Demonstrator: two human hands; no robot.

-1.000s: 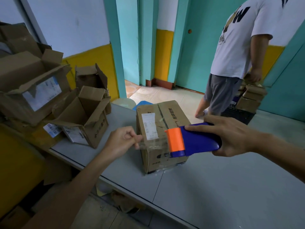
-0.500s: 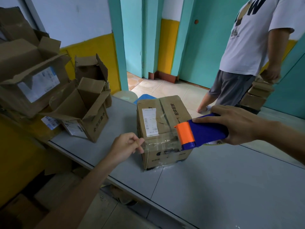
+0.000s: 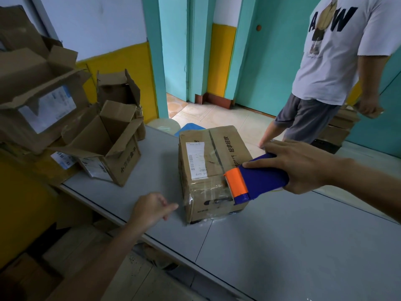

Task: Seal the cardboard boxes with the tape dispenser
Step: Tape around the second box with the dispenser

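Clamped with the fingers (image 3: 260, 163) of the right hand (image 3: 301, 166) over the blue body of the tape dispenser (image 3: 264, 181), index stretched forward along its top. Touching with its orange toothed head (image 3: 235, 183) the front upper edge of the closed cardboard box (image 3: 227, 148), at the right end of a band of clear tape (image 3: 207, 189) across the front face.

Holding nothing in the left hand (image 3: 149, 208): fingers (image 3: 171, 207) loosely curled, index pointing to the lower left corner of the box, just beside it but apart. Cannot tell if resting on the grey worktop (image 3: 282, 246) or a little above.

Standing upright near the middle of the worktop, this box, with flaps down and a white label (image 3: 196, 159) on top; contents hidden.

Further left, on the same worktop, an open box (image 3: 108, 146) with flaps up, showing only bare cardboard walls inside. Behind it another open box (image 3: 118, 88), interior not visible. At the far left, a tilted pile of torn boxes (image 3: 36, 94) with labels.

Beyond the worktop, on the tiled floor, another person (image 3: 332, 61) in a white shirt and grey shorts, beside a low stack of boxes (image 3: 340, 127).
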